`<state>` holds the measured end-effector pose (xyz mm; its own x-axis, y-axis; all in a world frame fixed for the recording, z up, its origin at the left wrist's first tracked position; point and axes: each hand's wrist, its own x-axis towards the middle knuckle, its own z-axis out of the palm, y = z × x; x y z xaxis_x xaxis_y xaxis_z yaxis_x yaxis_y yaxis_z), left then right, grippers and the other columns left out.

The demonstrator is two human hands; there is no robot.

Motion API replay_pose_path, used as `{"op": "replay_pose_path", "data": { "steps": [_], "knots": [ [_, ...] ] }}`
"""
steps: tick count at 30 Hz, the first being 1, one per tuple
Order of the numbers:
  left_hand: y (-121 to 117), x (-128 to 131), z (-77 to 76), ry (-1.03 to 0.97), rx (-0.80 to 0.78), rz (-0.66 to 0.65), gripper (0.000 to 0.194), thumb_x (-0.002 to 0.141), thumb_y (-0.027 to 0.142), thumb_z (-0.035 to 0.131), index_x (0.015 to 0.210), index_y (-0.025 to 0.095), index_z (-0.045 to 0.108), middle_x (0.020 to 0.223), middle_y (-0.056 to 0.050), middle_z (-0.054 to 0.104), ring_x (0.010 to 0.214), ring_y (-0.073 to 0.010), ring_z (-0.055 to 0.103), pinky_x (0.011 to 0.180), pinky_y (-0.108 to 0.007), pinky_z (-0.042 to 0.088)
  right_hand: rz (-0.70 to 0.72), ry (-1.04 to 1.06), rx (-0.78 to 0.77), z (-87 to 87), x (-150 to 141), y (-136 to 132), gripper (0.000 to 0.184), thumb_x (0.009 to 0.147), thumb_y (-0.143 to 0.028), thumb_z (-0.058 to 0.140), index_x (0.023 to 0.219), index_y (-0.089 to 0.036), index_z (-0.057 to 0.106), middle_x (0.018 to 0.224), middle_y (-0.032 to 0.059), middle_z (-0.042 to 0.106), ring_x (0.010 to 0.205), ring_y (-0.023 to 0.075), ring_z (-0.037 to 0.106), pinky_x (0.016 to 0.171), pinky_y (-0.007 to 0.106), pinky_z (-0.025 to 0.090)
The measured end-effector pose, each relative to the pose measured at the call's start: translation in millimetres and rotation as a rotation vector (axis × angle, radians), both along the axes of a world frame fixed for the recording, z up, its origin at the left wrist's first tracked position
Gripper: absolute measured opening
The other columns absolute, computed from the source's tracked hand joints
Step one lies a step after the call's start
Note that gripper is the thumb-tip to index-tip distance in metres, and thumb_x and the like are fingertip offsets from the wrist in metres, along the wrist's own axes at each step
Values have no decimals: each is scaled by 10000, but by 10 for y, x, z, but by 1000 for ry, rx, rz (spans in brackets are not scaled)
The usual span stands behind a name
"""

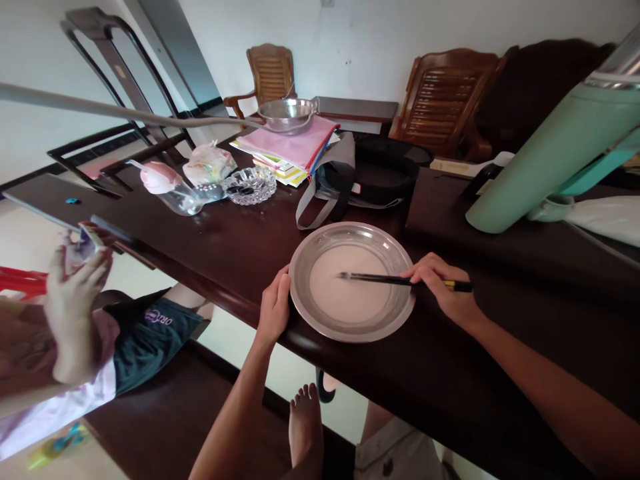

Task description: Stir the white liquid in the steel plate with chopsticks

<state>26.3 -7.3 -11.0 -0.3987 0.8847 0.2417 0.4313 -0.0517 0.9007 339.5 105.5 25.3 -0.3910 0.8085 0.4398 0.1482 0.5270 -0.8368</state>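
Note:
A round metal basin (pixel 353 333) stands on the dark wooden table close to its front edge. Pale, milky liquid (pixel 345 303) covers its bottom. My left hand (pixel 276 303) is closed on the basin's left rim, the thumb along the side and the other fingers partly hidden. In my right hand (pixel 445 287) is a pair of black chopsticks (pixel 380 278), gripped near their gold-banded ends. They reach over the right rim, and their blurred tips are in the liquid near the middle.
Behind the basin lies a black bag (pixel 385 167) with grey straps. A glass dish (pixel 253 187), folders (pixel 290 143) under a metal bowl (pixel 287 113), and a green flask (pixel 550 160) stand around. Another person's hand (pixel 80 287) holds something at the left.

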Motion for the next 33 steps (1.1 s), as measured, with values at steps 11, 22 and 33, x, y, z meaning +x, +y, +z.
{"op": "replay_pose_path", "data": {
  "steps": [11, 22, 33],
  "knots": [
    [-5, 9, 31, -1, -18, 8, 582, 1003, 573, 339, 1279, 159, 642, 1282, -118, 687, 1220, -271, 606, 1044, -404, 465, -66, 22, -14, 17, -2, -7, 340, 952, -364, 577, 647, -240, 661, 732, 29, 723, 719, 203, 667, 701, 359, 522],
    [-10, 6, 21, -11, -21, -10, 576, 1011, 563, 336, 1296, 161, 634, 1313, -117, 671, 1230, -268, 599, 1053, -396, 453, -96, 87, -19, -16, 4, -8, 356, 962, -322, 559, 625, -237, 636, 699, 20, 685, 694, 193, 654, 686, 353, 504],
    [-5, 15, 22, -41, -23, -6, 552, 994, 569, 363, 1238, 171, 657, 1270, -114, 688, 1224, -275, 597, 1065, -423, 450, -96, 88, -17, 6, 27, -20, 382, 977, -364, 532, 626, -247, 629, 686, 24, 703, 661, 202, 650, 658, 371, 502]
  ]
}}
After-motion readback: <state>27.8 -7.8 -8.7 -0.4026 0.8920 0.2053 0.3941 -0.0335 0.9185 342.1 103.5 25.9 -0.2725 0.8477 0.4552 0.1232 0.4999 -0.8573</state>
